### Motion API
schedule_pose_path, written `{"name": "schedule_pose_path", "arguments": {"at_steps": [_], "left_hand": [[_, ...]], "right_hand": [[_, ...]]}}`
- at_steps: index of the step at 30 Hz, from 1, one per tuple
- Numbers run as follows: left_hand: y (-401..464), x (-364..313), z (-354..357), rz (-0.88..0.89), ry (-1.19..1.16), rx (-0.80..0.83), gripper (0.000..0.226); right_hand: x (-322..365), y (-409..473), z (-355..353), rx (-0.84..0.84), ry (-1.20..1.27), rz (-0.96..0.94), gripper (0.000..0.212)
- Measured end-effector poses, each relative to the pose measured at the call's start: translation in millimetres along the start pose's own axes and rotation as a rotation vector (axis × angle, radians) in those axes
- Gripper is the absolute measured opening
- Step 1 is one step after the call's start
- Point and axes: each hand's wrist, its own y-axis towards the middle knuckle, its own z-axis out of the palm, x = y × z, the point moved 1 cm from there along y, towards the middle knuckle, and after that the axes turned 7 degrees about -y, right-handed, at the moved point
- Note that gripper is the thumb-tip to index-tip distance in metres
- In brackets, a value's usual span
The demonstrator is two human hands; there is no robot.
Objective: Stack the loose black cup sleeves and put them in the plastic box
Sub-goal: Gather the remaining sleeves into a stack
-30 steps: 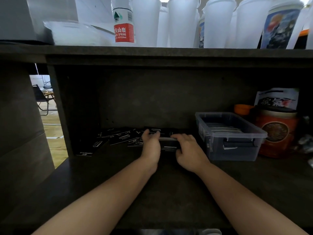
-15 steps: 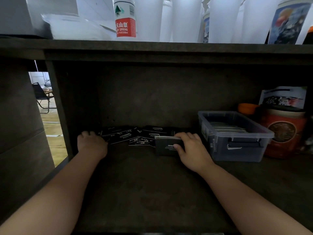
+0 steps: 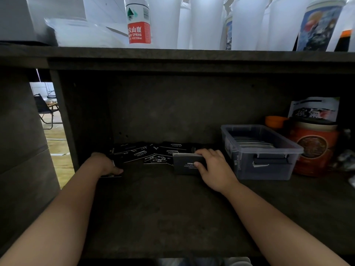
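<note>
Several loose black cup sleeves [image 3: 153, 153] with white print lie scattered at the back of the dark lower shelf. My right hand [image 3: 213, 167] grips a stack of sleeves [image 3: 185, 166] standing on edge on the shelf, just left of the clear plastic box [image 3: 269, 166]. The box holds a row of sleeves [image 3: 249, 144]. At the left end of the scatter, my left hand [image 3: 104, 164] lies with its thumb over a single sleeve [image 3: 111, 176]; its fingers are hidden behind the hand.
An orange-red tin [image 3: 313, 148] and a printed pouch [image 3: 315, 110] stand right of the box. The shelf's left wall [image 3: 63, 120] is close to my left hand. On the top board are a water bottle [image 3: 138, 22] and tall white cups [image 3: 247, 22].
My left hand left the stack and went to the left end of the scatter, then drew a single sleeve a little forward. My right hand kept the stack upright.
</note>
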Motion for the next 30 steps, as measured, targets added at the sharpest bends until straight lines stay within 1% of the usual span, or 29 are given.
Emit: {"name": "schedule_pose_path", "arguments": {"at_steps": [1,2,3,4,5,6,7,8,10,11,12,13,14,15,16,17,18,19,20,21,22,23,24,26,28,30], "left_hand": [[0,2,-3,-0.018,-0.065,-0.017,0.084],[-5,1,-7,-0.023,-0.126,-0.068,0.077],[-7,-2,-9,0.018,-0.180,-0.159,0.064],[-13,-6,-13,0.095,-0.252,-0.278,0.052],[-19,-13,-15,0.220,-0.314,-0.352,0.042],[-31,-23,-18,0.370,-0.340,-0.340,0.032],[-37,-33,-19,0.504,-0.365,-0.266,0.023],[-48,-42,-19,0.597,-0.383,-0.166,0.016],[-58,-54,-11,0.648,-0.438,0.091,0.011],[-57,-57,-3,0.637,-0.486,0.176,0.011],[-56,-58,3,0.638,-0.523,0.198,0.012],[-55,-60,8,0.650,-0.561,0.149,0.013],[-57,-62,11,0.653,-0.623,0.058,0.012],[-58,-64,14,0.649,-0.749,0.000,0.011],[-60,-67,16,0.634,-0.906,0.021,0.011],[-61,-69,18,0.618,-1.001,0.087,0.011],[-62,-69,22,0.614,-1.015,0.180,0.012],[-61,-67,25,0.634,-0.915,0.242,0.012],[-58,-65,29,0.663,-0.715,0.253,0.010],[-55,-61,34,0.692,-0.479,0.207,0.009],[-53,-59,38,0.710,-0.299,0.134,0.012],[-54,-60,42,0.700,-0.228,0.075,0.019],[-55,-62,46,0.674,-0.247,0.039,0.028],[-63,-72,54,0.619,-0.401,0.022,0.058],[-75,-84,63,0.558,-0.607,0.079,0.084],[-90,-97,70,0.472,-0.894,0.167,0.095]], "right_hand": [[0,0,0,0.000,0.001,-0.001,0.036],[0,-1,-1,-0.002,0.001,-0.006,0.036],[0,-1,-1,-0.006,-0.001,-0.014,0.036],[-1,-1,-1,-0.007,-0.008,-0.021,0.036],[-1,-1,-2,-0.006,-0.017,-0.025,0.037],[-1,0,-2,-0.003,-0.022,-0.027,0.037],[-1,0,-2,0.000,-0.023,-0.024,0.038],[-1,0,-2,0.000,-0.019,-0.021,0.039],[-1,0,-2,-0.004,-0.004,-0.016,0.039],[0,-1,-1,-0.008,0.001,-0.018,0.039],[-1,-1,-1,-0.010,0.004,-0.020,0.038],[-1,-2,-1,-0.008,0.005,-0.023,0.039],[-1,-2,-2,-0.004,0.003,-0.026,0.039],[-1,-2,-2,-0.003,0.001,-0.029,0.039],[-2,-2,-2,-0.005,0.001,-0.030,0.039],[-2,-1,-2,-0.007,0.001,-0.029,0.039],[-2,-1,-1,-0.007,0.001,-0.027,0.040],[-3,0,-1,-0.004,-0.001,-0.024,0.040],[-3,0,-1,0.000,0.003,-0.021,0.040],[-4,0,-1,0.002,0.016,-0.019,0.041],[-4,0,-1,-0.001,0.037,-0.020,0.041],[-4,0,-1,-0.007,0.063,-0.020,0.040],[-4,0,-1,-0.018,0.092,-0.018,0.039],[-3,-1,-3,-0.037,0.149,-0.003,0.038],[-2,-2,-5,-0.031,0.164,0.012,0.040],[-1,-3,-5,-0.012,0.135,0.009,0.042]]}}
